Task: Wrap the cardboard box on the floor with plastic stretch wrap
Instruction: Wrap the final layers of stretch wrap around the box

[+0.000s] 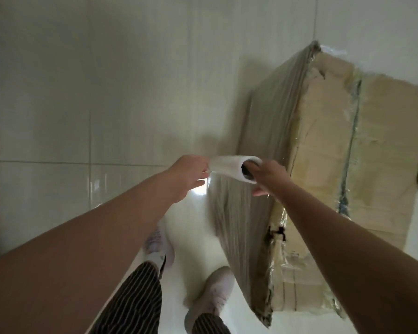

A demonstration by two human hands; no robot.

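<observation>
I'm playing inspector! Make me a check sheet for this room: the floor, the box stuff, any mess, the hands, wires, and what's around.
Surface: pale tiled floor, shiny, with a bright glare patch near the hands.
Job's things: cardboard box stands on the floor, its near side covered in wrap, its top mostly bare with torn tape. The wrap runs from the roll down to the box.
Clutter: nothing seen.
Hands: left hand holds the roll's left end; right hand has fingers in the right end.
Cables: nothing seen.
Surroundings: the person's shoes and striped trousers beside the box.
</observation>
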